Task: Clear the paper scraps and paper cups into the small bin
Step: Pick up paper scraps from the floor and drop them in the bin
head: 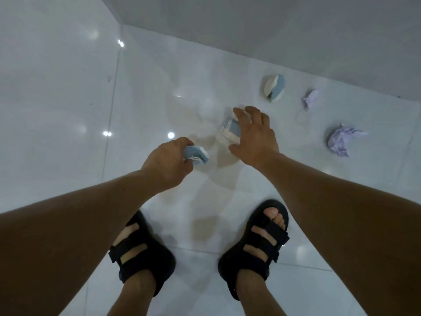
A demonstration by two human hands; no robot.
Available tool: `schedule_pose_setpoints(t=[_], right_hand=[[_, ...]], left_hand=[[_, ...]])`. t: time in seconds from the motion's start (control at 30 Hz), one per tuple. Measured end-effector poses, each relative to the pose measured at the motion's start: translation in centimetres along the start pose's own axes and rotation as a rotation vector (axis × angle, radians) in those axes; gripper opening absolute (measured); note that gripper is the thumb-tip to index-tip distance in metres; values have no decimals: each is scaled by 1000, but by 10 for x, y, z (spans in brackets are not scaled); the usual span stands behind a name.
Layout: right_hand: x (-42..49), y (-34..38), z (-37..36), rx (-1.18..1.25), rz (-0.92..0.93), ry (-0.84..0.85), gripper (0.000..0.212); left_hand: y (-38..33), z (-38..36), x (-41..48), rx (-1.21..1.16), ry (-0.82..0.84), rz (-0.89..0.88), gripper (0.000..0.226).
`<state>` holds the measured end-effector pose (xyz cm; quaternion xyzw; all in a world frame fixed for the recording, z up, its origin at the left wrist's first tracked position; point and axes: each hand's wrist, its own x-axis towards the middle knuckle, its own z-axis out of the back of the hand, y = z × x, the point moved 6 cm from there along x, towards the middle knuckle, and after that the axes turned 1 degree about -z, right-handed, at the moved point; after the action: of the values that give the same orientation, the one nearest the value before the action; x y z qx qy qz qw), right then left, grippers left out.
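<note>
My left hand (167,161) grips a crushed blue-and-white paper cup (197,155) above the white tiled floor. Just right of it, my right hand (256,135) is spread over a second blue-and-white paper cup (230,130) lying on the floor, fingers straight and around it; whether they touch it I cannot tell. A third crushed cup (274,87) lies farther off near the wall. Two crumpled pale paper scraps lie to the right, a small one (311,98) and a larger one (341,140). No bin is in view.
My feet in black sandals (252,242) stand on the glossy floor below the hands. A grey wall (296,42) runs along the far right, meeting another wall at a corner at the top centre.
</note>
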<state>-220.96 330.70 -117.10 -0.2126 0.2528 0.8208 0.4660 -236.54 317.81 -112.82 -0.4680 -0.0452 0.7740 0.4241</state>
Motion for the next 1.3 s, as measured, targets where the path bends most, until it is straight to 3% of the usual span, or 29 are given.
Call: schedule_pose_setpoints(t=[0.17,0.33,0.47,0.63,1.0,1.3], right_hand=[[0,16,-23,-39,-23,-53,65],[-32,42,-22,84,22,54,68],[-60,81,26,120,72,50,67],[-92,148,117,90,162,38,65],[-224,326,292,2,466,97,63],[-409,472,364,-125,803,209,63]], left_hand=[[35,7,-3,2,-50,28,36],[42,40,-22,-31,-97,66,47],[38,92,-54,-77,-140,118,54],[27,172,-117,-113,-200,154,47],[14,318,-340,-320,-478,345,45],[21,356,-598,-629,-765,561,43]])
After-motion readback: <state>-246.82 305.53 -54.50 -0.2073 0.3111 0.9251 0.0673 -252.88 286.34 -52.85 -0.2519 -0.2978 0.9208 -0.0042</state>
